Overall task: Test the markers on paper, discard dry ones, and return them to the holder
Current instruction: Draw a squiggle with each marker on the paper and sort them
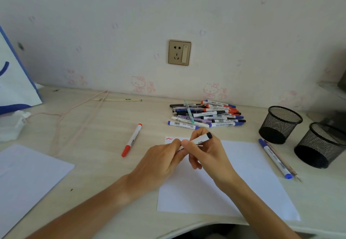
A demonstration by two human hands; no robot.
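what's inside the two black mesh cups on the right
Nothing shows in either: the farther mesh cup and the nearer mesh cup look dark and empty. Their near walls hide part of each bottom.

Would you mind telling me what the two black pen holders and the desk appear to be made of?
The pen holders look like black metal wire mesh, matte: the desk shows through their walls. The desk looks like pale wood-grain laminate, smooth and faintly streaked, though it may be real wood.
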